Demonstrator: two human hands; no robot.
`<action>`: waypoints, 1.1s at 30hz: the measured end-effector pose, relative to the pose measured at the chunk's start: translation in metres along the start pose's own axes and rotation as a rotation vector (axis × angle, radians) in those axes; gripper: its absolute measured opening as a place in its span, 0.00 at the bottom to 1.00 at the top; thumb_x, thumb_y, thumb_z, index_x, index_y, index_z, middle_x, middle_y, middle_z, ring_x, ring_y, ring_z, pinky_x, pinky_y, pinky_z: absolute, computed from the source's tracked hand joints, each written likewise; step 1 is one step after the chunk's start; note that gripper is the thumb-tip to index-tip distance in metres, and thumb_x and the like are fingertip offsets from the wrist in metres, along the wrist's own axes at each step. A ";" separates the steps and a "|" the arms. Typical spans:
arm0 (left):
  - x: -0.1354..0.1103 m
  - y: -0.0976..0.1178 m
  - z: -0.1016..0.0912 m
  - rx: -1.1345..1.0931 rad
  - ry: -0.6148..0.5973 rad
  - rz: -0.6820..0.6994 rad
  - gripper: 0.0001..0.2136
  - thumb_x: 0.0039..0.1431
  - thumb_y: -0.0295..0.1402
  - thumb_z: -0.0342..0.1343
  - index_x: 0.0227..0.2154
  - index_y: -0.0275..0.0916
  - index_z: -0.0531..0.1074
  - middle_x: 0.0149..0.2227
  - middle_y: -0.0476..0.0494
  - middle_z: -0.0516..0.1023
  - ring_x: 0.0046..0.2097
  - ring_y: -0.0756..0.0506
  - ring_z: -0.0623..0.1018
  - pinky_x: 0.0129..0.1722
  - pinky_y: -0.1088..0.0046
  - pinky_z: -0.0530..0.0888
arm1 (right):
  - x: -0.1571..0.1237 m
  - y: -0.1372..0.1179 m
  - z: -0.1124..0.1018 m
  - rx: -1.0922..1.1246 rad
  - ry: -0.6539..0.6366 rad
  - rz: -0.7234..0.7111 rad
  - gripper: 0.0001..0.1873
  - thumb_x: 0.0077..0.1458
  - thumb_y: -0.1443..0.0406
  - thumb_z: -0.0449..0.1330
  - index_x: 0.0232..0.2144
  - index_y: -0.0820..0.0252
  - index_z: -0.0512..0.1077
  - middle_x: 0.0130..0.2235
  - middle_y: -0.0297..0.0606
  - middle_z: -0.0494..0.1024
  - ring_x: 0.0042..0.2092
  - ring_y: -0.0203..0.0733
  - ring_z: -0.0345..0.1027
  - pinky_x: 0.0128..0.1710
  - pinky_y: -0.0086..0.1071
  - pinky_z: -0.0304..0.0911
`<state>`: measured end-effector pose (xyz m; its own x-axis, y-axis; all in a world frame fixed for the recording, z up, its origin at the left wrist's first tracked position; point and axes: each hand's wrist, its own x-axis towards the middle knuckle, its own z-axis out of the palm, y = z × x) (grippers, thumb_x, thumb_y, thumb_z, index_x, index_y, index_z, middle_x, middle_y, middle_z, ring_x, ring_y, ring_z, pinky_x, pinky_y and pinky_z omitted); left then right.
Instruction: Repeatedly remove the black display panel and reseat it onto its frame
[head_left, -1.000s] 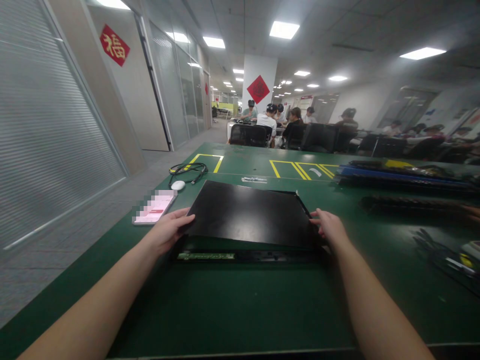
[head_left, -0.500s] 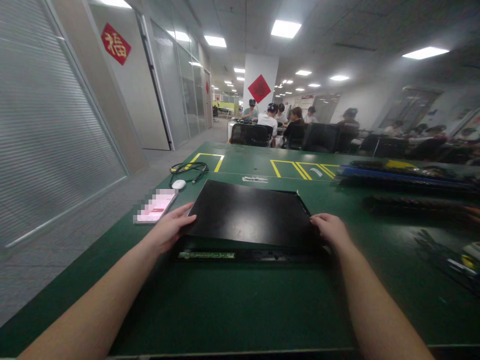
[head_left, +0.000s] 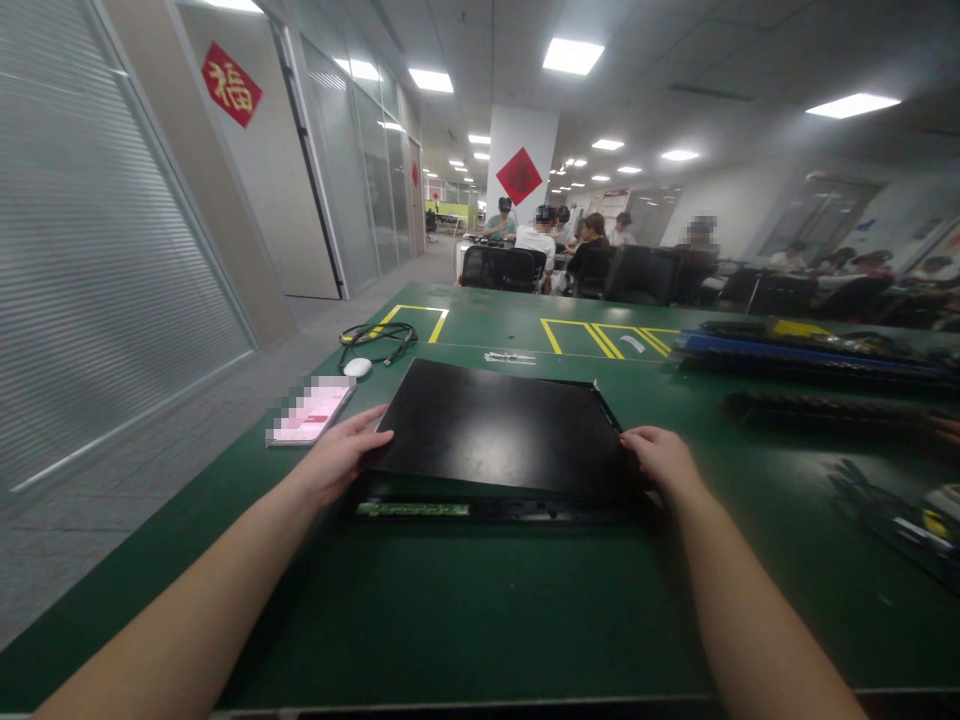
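Observation:
A glossy black display panel (head_left: 495, 425) lies tilted in front of me, over a slightly larger black frame (head_left: 570, 510). Along the frame's near side runs a strip of green circuit board (head_left: 412, 510). My left hand (head_left: 349, 450) is closed on the panel's left edge, thumb on top, its other fingers partly hidden below. At the right edge, my right hand (head_left: 664, 460) pinches the panel near the frame's side; whether it also touches the frame I cannot tell.
On the green table (head_left: 465, 620), a phone (head_left: 311, 412), a white oval case (head_left: 358, 369) and a coiled black cable (head_left: 375, 340) lie left. Dark strips and a blue tray (head_left: 810, 355) sit right, near tangled tools (head_left: 915, 525). Several people sit beyond.

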<state>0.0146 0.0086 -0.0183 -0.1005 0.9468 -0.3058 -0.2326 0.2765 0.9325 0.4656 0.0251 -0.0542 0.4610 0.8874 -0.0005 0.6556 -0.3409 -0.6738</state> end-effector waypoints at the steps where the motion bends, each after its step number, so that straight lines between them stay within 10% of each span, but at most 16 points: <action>1: 0.001 -0.001 0.000 -0.001 -0.001 0.003 0.31 0.55 0.15 0.58 0.63 0.35 0.66 0.33 0.39 0.86 0.28 0.44 0.84 0.24 0.75 0.80 | 0.001 0.000 0.000 -0.001 0.003 0.000 0.15 0.51 0.59 0.59 0.35 0.60 0.82 0.27 0.41 0.79 0.27 0.41 0.70 0.27 0.30 0.61; 33: -0.003 0.000 0.004 0.008 0.034 0.044 0.27 0.52 0.18 0.61 0.56 0.37 0.73 0.36 0.40 0.86 0.28 0.45 0.84 0.27 0.75 0.80 | 0.005 0.006 0.001 -0.024 0.002 -0.011 0.16 0.50 0.57 0.60 0.36 0.59 0.82 0.30 0.42 0.81 0.29 0.43 0.71 0.30 0.33 0.63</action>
<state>0.0184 0.0064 -0.0164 -0.1431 0.9519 -0.2711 -0.2194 0.2366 0.9465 0.4707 0.0281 -0.0591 0.4543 0.8908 0.0084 0.6749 -0.3380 -0.6559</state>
